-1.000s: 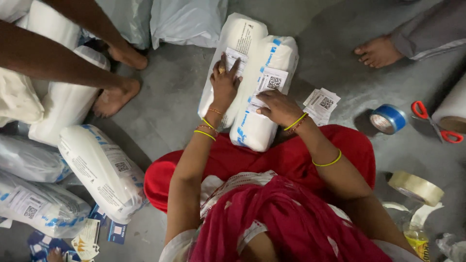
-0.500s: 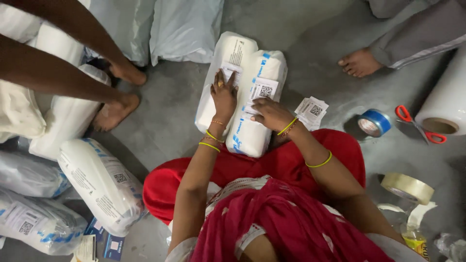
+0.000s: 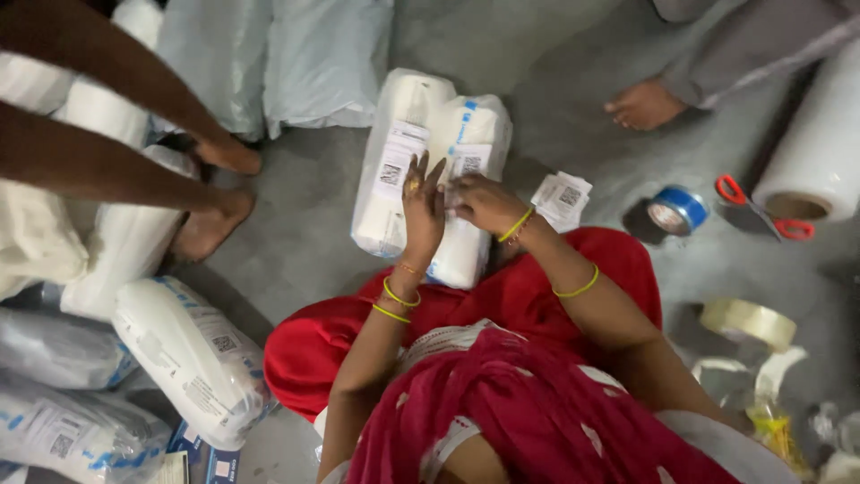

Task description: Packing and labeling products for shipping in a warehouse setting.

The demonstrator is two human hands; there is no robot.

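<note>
Hands on white wrapped bundle (image 3: 430, 170) lying on floor ahead of knees | left hand (image 3: 424, 208) now lifted edge-on, fingers loosely spread, no longer flat | right hand (image 3: 484, 203) curled, pressing label (image 3: 469, 165) down | sticker apparently nearly seated.

Dim, even indoor light from above; soft shadows fall beside the blue tape roll (image 3: 678, 210) and under the legs at upper left. Mild glare on the plastic-wrapped white packages (image 3: 432, 170). Slight motion blur throughout; frame edges soften.
</note>
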